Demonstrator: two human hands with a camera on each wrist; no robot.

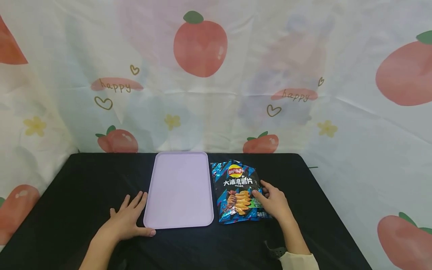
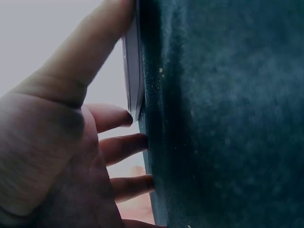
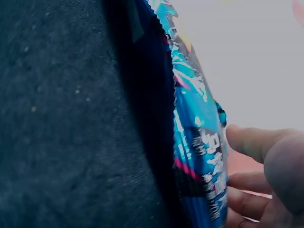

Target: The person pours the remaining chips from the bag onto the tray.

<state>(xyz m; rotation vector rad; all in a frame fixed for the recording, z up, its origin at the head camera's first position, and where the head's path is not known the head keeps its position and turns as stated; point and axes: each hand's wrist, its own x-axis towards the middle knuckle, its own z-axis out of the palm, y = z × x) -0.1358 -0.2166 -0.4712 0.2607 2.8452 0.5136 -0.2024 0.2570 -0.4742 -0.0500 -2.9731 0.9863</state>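
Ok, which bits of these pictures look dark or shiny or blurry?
Head view: bright and mostly clear, with shiny glints on the potato chip bag; left wrist view: dim, with the left hand soft and shadowy against a washed-out background; right wrist view: white glare on the bag, and probably its dark shadow on the black cloth.

A pale cloth (image 1: 236,60) hangs as a wall behind the black table (image 1: 101,176) and along both its sides; its print shows big red fruits (image 1: 200,48) with green leaves, yellow flowers (image 1: 172,122), outlined hearts (image 1: 103,103) and the word "happy" (image 1: 116,85). Faint creases cross the cloth; the light is soft; the table's far corners are rounded.
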